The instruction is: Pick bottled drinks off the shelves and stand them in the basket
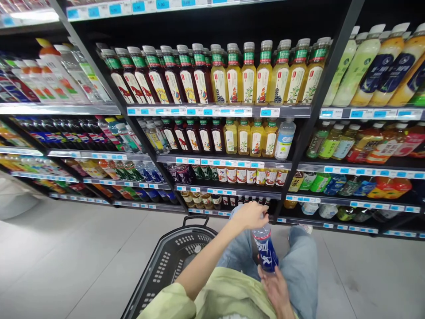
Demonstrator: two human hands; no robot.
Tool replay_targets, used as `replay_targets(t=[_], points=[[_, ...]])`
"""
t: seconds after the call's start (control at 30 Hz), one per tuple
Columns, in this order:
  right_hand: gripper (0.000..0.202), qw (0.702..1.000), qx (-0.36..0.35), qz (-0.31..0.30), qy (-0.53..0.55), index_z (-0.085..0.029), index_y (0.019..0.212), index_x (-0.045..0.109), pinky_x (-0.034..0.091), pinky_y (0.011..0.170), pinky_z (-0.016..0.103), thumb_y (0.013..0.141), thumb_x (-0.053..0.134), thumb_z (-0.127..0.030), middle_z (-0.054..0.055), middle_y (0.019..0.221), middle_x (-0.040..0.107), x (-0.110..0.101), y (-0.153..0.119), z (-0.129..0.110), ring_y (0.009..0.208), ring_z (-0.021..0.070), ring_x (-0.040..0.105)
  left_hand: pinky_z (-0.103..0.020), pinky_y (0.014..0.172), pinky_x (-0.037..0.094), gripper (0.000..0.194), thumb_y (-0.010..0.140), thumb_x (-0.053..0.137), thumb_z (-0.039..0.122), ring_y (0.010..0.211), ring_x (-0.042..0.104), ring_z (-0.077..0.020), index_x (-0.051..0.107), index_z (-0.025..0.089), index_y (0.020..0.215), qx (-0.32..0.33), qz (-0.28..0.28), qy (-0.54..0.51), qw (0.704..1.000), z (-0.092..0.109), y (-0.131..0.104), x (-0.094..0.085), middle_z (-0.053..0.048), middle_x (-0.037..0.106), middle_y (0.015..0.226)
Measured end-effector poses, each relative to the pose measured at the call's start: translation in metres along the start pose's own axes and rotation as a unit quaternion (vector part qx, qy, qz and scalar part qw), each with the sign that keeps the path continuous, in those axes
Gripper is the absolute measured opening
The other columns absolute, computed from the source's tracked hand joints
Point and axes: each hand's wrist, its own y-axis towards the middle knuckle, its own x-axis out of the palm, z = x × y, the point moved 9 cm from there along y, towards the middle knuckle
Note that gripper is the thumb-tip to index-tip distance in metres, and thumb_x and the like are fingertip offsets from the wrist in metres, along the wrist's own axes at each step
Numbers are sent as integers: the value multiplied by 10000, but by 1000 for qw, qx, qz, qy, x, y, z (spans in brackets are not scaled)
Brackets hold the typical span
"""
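A clear plastic drink bottle (264, 251) with a dark blue label is tilted in front of my lap. My left hand (251, 216) reaches across from the left and grips the bottle at its cap end; the cap itself is hidden under the fingers. Beneath, my right hand (275, 283) holds the bottle's base, with the fingers curled around the lower end. To the left of my legs stands a black shopping basket (156, 266) with slotted walls. Part of a clear bottle with a white cap (198, 249) shows inside it, partly covered by my left forearm.
Ahead rise several shelves of bottled drinks, with price tags along the shelf edge (212, 110). Dark and yellow tea bottles (232, 84) fill the upper middle shelf. Pale tiled floor (83, 248) extends on both sides. A shelf upright (307, 119) stands right of centre.
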Motion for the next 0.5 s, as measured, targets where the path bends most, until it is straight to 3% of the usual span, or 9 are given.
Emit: replay_targets(t=[0.07, 0.23, 0.33, 0.5], points=[[532, 999, 16, -22, -18, -198, 805, 782, 437, 404, 236, 461, 950, -567, 50, 700, 704, 10, 0, 6, 528, 167, 599, -336, 753, 556, 239, 944, 577, 336, 838, 764, -281, 756, 184, 901, -28, -1, 18, 999, -7, 1, -1, -111, 785, 850], [808, 984, 101, -129, -73, -193, 741, 734, 293, 318, 228, 592, 610, -978, 15, 415, 536, 32, -11, 25, 317, 150, 409, -356, 752, 576, 314, 955, 575, 414, 821, 766, -296, 771, 175, 897, 16, -37, 52, 998, 5, -2, 2, -128, 778, 819], [857, 973, 139, -162, -84, -189, 722, 714, 234, 326, 183, 608, 531, -1018, -6, 351, 462, 37, -18, 31, 300, 116, 327, -357, 761, 582, 307, 952, 584, 419, 812, 765, -286, 770, 184, 890, 58, -39, 60, 996, 23, -4, -1, -118, 778, 821], [847, 976, 124, -164, -73, -180, 780, 730, 237, 332, 177, 603, 557, -990, -32, 301, 386, 34, -13, 27, 299, 97, 248, -355, 722, 576, 264, 941, 600, 384, 844, 771, -304, 760, 175, 926, 86, -49, 64, 993, 44, -1, -5, -131, 783, 877]])
